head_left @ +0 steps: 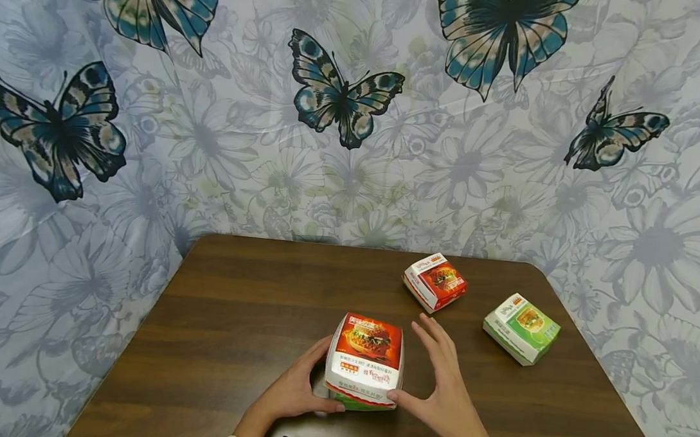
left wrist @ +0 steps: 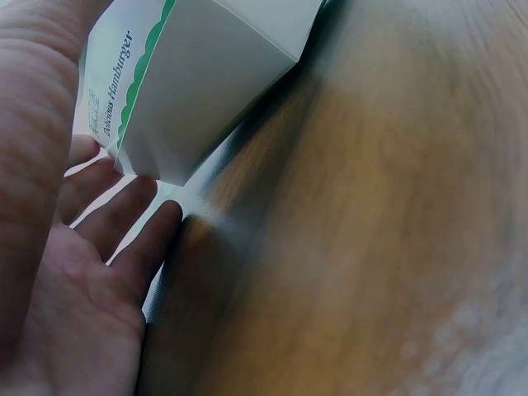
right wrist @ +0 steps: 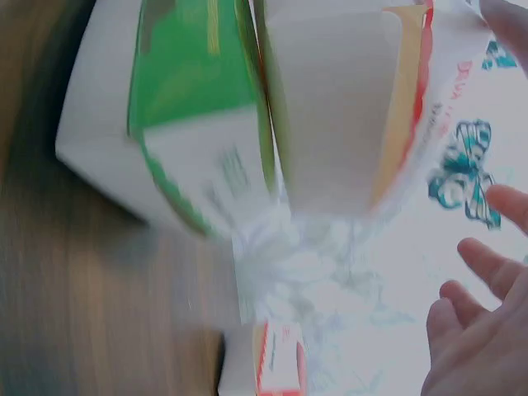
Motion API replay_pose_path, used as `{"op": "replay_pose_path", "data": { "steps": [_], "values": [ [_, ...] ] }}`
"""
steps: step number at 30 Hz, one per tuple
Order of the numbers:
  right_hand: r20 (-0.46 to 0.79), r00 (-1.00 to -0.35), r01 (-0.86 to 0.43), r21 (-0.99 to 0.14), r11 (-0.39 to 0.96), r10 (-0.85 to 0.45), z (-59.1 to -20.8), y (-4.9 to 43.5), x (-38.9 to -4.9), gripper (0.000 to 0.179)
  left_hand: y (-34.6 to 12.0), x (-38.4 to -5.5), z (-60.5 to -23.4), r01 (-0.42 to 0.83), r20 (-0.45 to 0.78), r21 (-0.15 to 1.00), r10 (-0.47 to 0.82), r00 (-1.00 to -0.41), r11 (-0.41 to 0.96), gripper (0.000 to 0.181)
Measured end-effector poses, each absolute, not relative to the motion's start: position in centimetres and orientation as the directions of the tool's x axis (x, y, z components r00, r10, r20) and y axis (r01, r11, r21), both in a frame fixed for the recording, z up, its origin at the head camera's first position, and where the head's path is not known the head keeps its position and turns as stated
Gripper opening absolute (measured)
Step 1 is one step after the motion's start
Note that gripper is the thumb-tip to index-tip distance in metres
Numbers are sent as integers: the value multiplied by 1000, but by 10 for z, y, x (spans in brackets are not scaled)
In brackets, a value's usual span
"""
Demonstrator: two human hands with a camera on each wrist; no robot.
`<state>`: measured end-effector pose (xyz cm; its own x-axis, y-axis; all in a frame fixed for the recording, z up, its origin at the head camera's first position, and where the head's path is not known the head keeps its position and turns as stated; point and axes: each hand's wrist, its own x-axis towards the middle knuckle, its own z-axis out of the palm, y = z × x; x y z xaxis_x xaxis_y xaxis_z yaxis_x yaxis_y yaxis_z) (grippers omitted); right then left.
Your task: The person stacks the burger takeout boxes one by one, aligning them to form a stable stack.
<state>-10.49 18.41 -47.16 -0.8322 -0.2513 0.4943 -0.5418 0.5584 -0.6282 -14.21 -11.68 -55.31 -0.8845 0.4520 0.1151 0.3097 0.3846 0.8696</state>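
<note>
A burger carton with a red picture top (head_left: 367, 357) sits on a green-and-white burger carton (head_left: 362, 403), which mostly hides beneath it. To the left of this stack is my left hand (head_left: 292, 390), thumb towards the front of the lower carton and fingers along its left side. In the left wrist view, its loosely extended fingertips lie right at the edge of the carton (left wrist: 206, 91). My right hand (head_left: 445, 392) is spread at the stack's right, thumb tip at the upper carton's front corner, other fingers away from it. The right wrist view shows both stacked cartons from the side.
A smaller-looking red-and-white burger carton (head_left: 434, 282) lies farther back on the brown wooden table (head_left: 237, 292). Another green-and-white carton (head_left: 522, 329) lies to the right, near the table's right edge. Behind the table hangs a butterfly-patterned cloth (head_left: 225, 143).
</note>
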Motion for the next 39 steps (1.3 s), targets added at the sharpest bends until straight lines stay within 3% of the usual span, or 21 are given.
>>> {"op": "replay_pose_path", "data": {
  "steps": [12, 20, 27, 39],
  "values": [
    [558, -818, -519, -611, 598, -140, -460, 243, -111, 104, -116, -140, -550, 312, 112, 855, 440, -891, 415, 115],
    [468, -869, -257, -703, 663, 159, -467, 308, -125, 93, -117, -140, -549, 298, 99, 860, 436, -894, 415, 114],
    [433, -829, -107, -746, 658, 355, -491, 350, -139, 95, -117, -140, -550, 308, 110, 859, 441, -891, 408, 116],
    [275, -895, 57, -710, 702, 351, -518, 380, -154, 116, -117, -139, -550, 309, 113, 866, 448, -887, 394, 126]
  ]
}}
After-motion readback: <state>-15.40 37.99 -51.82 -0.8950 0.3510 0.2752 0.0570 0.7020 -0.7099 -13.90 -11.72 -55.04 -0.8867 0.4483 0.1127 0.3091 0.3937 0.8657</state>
